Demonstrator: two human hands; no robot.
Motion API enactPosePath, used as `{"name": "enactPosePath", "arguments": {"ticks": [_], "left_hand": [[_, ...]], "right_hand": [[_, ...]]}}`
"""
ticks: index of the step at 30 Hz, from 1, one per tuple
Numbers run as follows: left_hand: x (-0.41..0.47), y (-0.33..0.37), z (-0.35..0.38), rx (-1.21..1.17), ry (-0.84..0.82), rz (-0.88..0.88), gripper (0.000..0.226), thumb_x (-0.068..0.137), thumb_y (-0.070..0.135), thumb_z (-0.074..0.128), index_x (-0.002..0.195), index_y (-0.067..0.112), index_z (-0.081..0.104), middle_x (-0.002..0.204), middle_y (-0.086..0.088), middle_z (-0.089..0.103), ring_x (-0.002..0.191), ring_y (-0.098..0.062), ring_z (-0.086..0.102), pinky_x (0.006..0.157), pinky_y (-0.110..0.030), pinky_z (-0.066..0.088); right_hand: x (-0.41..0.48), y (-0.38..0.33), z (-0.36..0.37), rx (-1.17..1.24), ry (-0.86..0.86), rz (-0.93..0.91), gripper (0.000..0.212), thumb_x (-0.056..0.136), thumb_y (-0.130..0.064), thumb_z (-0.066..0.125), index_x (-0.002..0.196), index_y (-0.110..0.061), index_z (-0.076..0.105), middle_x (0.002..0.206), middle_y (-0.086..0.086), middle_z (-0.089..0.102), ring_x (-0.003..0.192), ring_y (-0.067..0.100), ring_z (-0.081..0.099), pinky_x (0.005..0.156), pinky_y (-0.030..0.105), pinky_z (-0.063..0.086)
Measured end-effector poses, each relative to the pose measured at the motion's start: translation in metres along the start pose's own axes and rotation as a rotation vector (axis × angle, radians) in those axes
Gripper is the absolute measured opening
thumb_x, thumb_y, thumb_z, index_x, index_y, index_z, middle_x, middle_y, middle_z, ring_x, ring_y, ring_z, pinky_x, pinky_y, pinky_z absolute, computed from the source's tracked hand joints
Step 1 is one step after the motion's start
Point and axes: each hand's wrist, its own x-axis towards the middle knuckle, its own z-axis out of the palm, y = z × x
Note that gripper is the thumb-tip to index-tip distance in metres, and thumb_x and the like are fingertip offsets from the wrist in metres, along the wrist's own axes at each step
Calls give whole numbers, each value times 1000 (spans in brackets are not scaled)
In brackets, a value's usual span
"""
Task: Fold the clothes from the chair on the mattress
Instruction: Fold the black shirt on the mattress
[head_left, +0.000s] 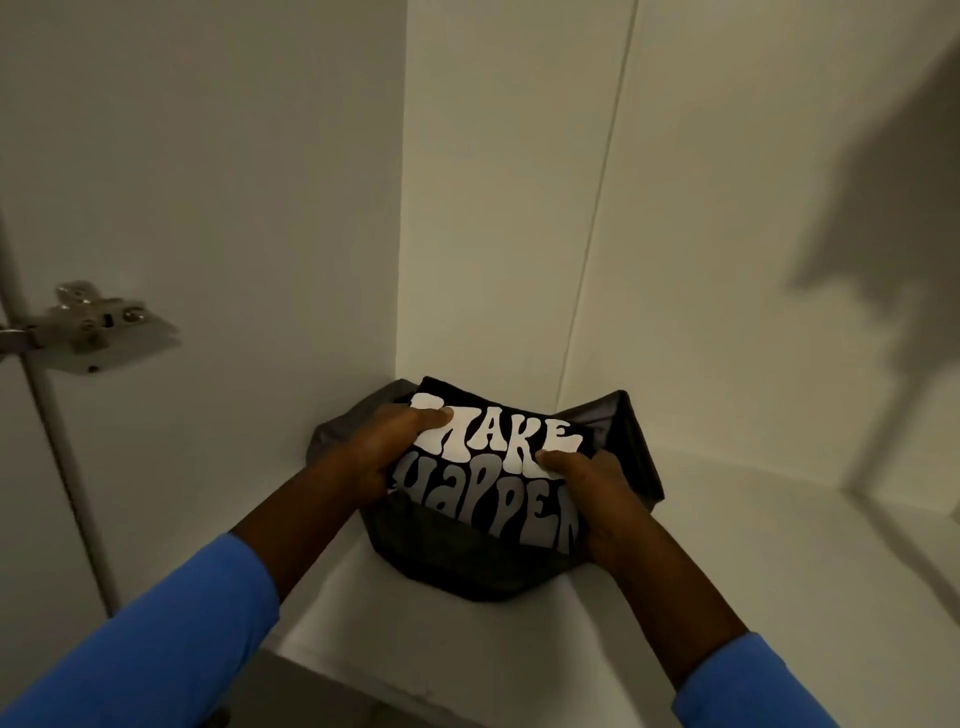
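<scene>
With the folded black shirt (493, 467) already on the shelf (727, 545), you're stowing.
Both hands, left hand (384, 452) and right hand (597, 493), pinch its sides, thumbs on top; chair and mattress unseen.

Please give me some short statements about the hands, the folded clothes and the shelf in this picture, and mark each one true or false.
1. Both hands grip the black printed garment. True: the left hand and the right hand hold its two sides.
2. The printed garment lies on a mattress. False: it sits on a grey folded garment on a white shelf.
3. The clothes are in the shelf's back corner. True.
4. The person wears red sleeves. False: the sleeves are blue.
5. A metal hinge is on the left panel. True.
</scene>
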Motion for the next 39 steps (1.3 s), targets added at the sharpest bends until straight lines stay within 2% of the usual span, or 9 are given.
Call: {"name": "enactPosePath", "arguments": {"ticks": [5, 10, 13, 15, 17, 21, 27, 34, 39], "left_hand": [[91, -29, -14, 347, -40, -53, 40, 98, 20, 69, 134, 8, 57, 115, -14, 70, 94, -23, 69, 73, -35, 58], [125, -45, -43, 1162, 8, 335, 52, 95, 49, 68, 136, 18, 56, 131, -4, 63, 117, -21, 61, 92, -30, 46], [137, -37, -56, 1445, 252, 543, 57, 94, 57, 61, 138, 21, 53, 136, -9, 56, 127, -29, 54, 101, -44, 47], [150, -33, -63, 1513, 260, 469, 74, 92, 61, 62, 150, 21, 40, 152, -15, 44, 139, -36, 44, 111, -51, 41], [166, -34, -66, 1462, 146, 342, 86, 89, 63, 65, 154, 16, 34, 153, -18, 45, 139, -36, 46, 113, -50, 42], [187, -40, -65, 1397, 14, 294, 50, 93, 61, 61, 115, 17, 65, 110, -6, 72, 98, -23, 67, 91, -38, 55], [197, -35, -76, 1079, -21, 273, 56, 94, 58, 66, 82, 4, 70, 77, -10, 71, 70, -22, 65, 59, -26, 43], [185, 47, -85, 365, 83, 507, 28, 95, 31, 73, 76, 11, 68, 55, -1, 63, 45, -14, 56, 51, -26, 48], [195, 73, -95, 242, -53, 488, 23, 100, 16, 67, 87, -3, 65, 58, -3, 56, 43, -13, 47, 46, -24, 44]], "right_hand": [[49, 11, 17, -247, 63, 9, 40, 89, -17, 72, 127, -13, 59, 113, 14, 71, 99, 33, 71, 89, 54, 61], [71, 11, 32, -1125, -84, -67, 45, 90, -44, 67, 124, -15, 65, 125, 10, 68, 109, 26, 66, 98, 46, 56], [82, 0, 46, -1486, 14, -140, 68, 91, -60, 62, 137, -12, 50, 148, 14, 46, 133, 34, 49, 110, 50, 45], [90, -6, 59, -1586, -23, -190, 67, 93, -54, 62, 142, -12, 44, 150, 13, 43, 140, 34, 41, 115, 50, 36], [94, -8, 73, -1685, -79, -230, 63, 95, -47, 60, 144, -13, 43, 150, 12, 43, 140, 34, 40, 116, 51, 32], [100, -5, 93, -1560, -321, -280, 41, 99, -53, 56, 127, -24, 60, 124, 3, 60, 117, 25, 59, 97, 38, 46], [122, 9, 102, -1375, -412, -195, 54, 103, -59, 49, 140, -19, 53, 141, 3, 59, 122, 21, 58, 96, 31, 45], [167, 23, 107, -1099, -272, -215, 8, 103, -24, 59, 102, -21, 66, 99, 1, 67, 91, 19, 64, 81, 36, 57], [193, 29, 142, -823, -74, -207, 16, 100, -33, 63, 97, -19, 70, 85, 3, 73, 80, 22, 71, 87, 50, 60]]}}
